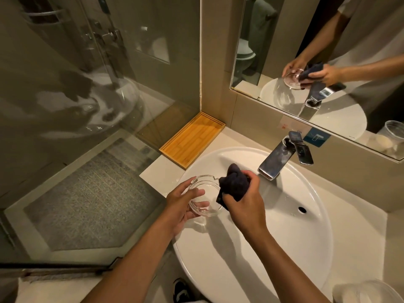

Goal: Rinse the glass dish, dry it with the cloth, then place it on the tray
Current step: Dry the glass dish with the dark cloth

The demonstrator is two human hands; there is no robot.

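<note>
Glass dish [204, 196] is held over the left rim of the basin [306, 248], cupped from beneath and at its near edge by the left hand [181, 206], fingers wrapped on the rim. Dark cloth [234, 184] is bunched in the right hand [244, 204], which is closed on it; the cloth is pressed at the dish's right edge. Drying step is judged to be in hand.

Handling: the dish looks thick-walled, rigid, fairly heavy for its size, brittle, and probably slick if wet. A notched rim is seen, so a hold at the rim with support under the base is advised. The cloth is soft and limp; it is best kept between fingers and glass for friction.

Surroundings: wooden tray [194, 141] is set on the counter to the far left, against the wall corner, well apart from the dish. Faucet [282, 158] stands to the right, no water seen running. The path to the tray is unobstructed; the hard basin rim is the drop risk.
</note>
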